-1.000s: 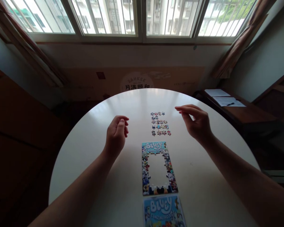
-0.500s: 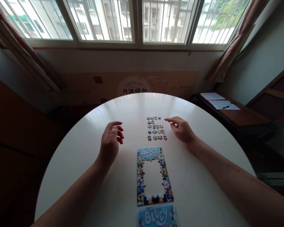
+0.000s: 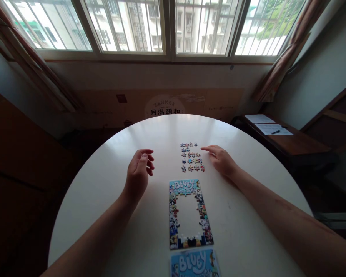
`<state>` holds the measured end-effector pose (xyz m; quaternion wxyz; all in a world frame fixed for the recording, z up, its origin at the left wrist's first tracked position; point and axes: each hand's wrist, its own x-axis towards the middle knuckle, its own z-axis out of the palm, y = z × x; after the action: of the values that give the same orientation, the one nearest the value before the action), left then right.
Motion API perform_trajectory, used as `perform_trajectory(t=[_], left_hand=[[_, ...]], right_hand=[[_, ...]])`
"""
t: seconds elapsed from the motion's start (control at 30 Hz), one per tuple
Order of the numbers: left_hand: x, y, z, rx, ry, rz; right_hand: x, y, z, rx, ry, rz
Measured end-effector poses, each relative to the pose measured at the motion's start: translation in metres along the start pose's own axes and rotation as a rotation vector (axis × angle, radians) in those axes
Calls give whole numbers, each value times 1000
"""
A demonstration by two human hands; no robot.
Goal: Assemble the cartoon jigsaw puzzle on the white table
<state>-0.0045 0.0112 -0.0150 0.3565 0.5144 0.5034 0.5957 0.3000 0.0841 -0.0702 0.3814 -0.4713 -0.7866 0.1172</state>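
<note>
Single head-worn view, facing forward and down.
Looks from above over round white table [image 3: 242,238]; left hand [image 3: 138,169] and right hand [image 3: 222,161] at middle range, window [image 3: 170,30] farther off along top edge.

The surface [image 3: 92,184] looks smooth and glossy toward its far edge, the puzzle pieces [image 3: 189,161] and puzzle frame [image 3: 173,215] like printed card, and beyond the right edge matt paper sheets [image 3: 266,128] lie on wooden furniture [image 3: 305,146].
</note>
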Motion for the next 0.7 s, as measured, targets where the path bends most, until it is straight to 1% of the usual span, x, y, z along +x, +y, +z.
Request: perform_trajectory(t=[0.1,0.2,0.4,0.53,0.6,0.7], left_hand=[[0,-1,-1,1,-9,6],[1,-2,-2,52,-38,30],[2,-2,-3,158,-76,128],[2,-3,-1,149,-76,132],[2,-3,1,127,-72,128],[3,-4,4,103,-64,131]], right_hand=[[0,2,0,-12,7,11],[0,4,1,-22,-3,11],[0,9,3,-48,-39,-16],[-1,7,-2,-68,-86,-27],[-2,6,-5,-116,-109,-50],[-2,7,-8,-163,-101,-62]])
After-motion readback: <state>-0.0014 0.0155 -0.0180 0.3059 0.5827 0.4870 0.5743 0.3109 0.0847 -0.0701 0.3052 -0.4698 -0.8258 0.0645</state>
